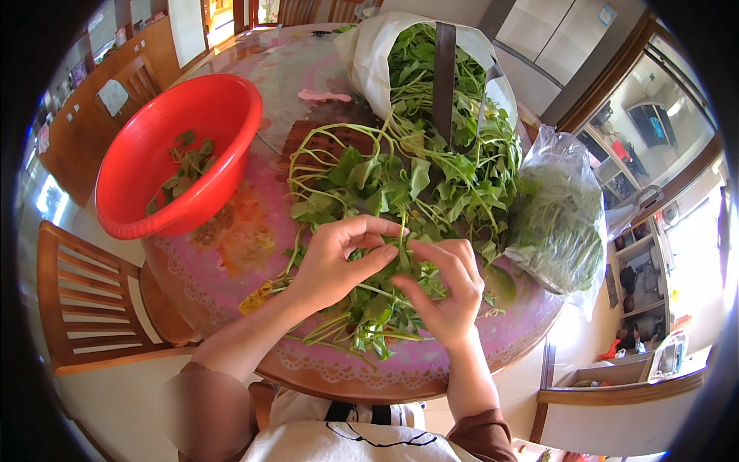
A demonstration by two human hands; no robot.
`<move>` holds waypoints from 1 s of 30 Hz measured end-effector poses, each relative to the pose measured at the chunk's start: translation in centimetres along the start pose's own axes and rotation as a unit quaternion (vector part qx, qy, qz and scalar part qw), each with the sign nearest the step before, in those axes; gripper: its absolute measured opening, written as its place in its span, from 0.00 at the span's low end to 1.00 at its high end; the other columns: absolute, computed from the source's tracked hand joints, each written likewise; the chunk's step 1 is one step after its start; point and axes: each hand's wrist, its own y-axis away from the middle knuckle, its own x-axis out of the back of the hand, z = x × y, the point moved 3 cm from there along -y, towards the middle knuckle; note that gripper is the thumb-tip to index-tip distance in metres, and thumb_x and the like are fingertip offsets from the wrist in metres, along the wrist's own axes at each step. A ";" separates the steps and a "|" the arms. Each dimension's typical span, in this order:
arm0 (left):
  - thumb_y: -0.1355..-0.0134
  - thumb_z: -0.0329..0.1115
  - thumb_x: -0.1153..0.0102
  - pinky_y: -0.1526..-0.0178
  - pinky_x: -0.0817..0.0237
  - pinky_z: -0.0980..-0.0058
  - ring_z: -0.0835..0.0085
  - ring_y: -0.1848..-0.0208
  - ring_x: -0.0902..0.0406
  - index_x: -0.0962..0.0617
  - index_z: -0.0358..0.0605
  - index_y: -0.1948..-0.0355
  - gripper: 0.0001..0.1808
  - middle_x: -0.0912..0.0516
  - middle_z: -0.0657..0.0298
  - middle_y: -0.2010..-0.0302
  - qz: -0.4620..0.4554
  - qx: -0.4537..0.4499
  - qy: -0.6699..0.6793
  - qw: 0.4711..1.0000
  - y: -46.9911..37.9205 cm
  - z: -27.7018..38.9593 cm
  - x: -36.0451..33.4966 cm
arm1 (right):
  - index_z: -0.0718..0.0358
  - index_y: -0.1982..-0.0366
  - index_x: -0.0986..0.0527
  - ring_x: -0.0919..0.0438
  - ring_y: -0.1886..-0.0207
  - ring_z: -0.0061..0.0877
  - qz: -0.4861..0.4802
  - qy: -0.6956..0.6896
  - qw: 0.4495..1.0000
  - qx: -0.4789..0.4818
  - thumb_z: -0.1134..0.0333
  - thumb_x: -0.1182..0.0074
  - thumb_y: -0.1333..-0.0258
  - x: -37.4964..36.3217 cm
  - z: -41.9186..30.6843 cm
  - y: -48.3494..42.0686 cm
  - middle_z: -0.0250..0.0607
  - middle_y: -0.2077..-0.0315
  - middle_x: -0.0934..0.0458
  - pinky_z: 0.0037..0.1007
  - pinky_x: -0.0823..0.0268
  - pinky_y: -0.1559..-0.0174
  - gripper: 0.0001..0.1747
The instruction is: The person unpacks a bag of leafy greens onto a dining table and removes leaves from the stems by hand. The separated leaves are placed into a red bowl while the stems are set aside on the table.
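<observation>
My left hand [343,260] pinches an upright green stem [402,222] between its thumb and fingers. Close on the right is my right hand [449,283], thumb and forefinger apart around the lower leaves of that stem; I see no firm hold there. Beneath both hands lies a loose pile of leafy green vines [375,326], some stems trailing towards me. More long-stemmed leafy greens [473,173] spill from the mouth of a white bag [369,63] with dark handles. At the left, a red plastic basin [236,150] holds a few picked leafy sprigs [187,164].
A clear plastic bag [560,225] of greens sits at the round table's [202,300] right edge. Behind the vines is a reddish-brown slatted mat [329,141]. A yellowed leaf [255,297] lies near my left forearm. A wooden chair [95,289] stands at the left.
</observation>
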 end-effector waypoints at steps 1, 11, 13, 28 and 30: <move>0.38 0.25 0.43 0.57 0.34 0.84 0.85 0.58 0.25 0.21 0.36 0.51 0.14 0.18 0.64 0.54 -0.006 0.009 0.007 1.000 0.0 0.0 0.0 | 0.63 0.64 0.19 0.25 0.69 0.32 0.019 -0.025 1.000 -0.001 0.75 0.31 0.60 0.1 0.0 0.0 0.39 0.71 0.21 0.29 0.33 0.67 0.16; 0.40 0.27 0.38 0.55 0.36 0.80 0.82 0.60 0.27 0.22 0.39 0.62 0.07 0.21 0.68 0.63 -0.037 -0.027 -0.048 0.998 -0.1 0.3 -0.3 | 0.65 0.66 0.20 0.23 0.69 0.25 -0.027 -0.156 0.970 -0.185 0.79 0.39 0.50 -0.1 1.2 0.1 0.38 0.72 0.20 0.25 0.32 0.62 0.08; 0.40 0.31 0.37 0.54 0.34 0.78 0.81 0.59 0.24 0.22 0.39 0.63 0.08 0.20 0.66 0.65 -0.024 -0.027 -0.071 0.997 -0.2 0.0 -0.1 | 0.65 0.66 0.20 0.23 0.69 0.26 -0.030 -0.173 0.966 -0.191 0.78 0.38 0.51 -0.3 1.2 0.1 0.39 0.72 0.20 0.26 0.32 0.62 0.08; 0.43 0.29 0.35 0.56 0.34 0.78 0.81 0.65 0.25 0.21 0.37 0.68 0.07 0.18 0.64 0.71 0.004 -0.035 -0.140 0.989 -0.1 0.3 -0.4 | 0.69 0.70 0.24 0.27 0.67 0.24 -0.077 -0.089 0.988 -0.097 0.78 0.38 0.52 -1.1 1.5 0.1 0.35 0.71 0.23 0.24 0.36 0.62 0.06; 0.43 0.28 0.36 0.56 0.34 0.78 0.81 0.64 0.25 0.21 0.37 0.68 0.06 0.18 0.64 0.71 -0.008 -0.014 -0.133 0.991 -0.1 0.3 -0.4 | 0.67 0.68 0.23 0.26 0.67 0.25 -0.084 -0.172 0.969 -0.160 0.77 0.39 0.50 -1.2 1.9 0.5 0.37 0.72 0.23 0.25 0.35 0.62 0.06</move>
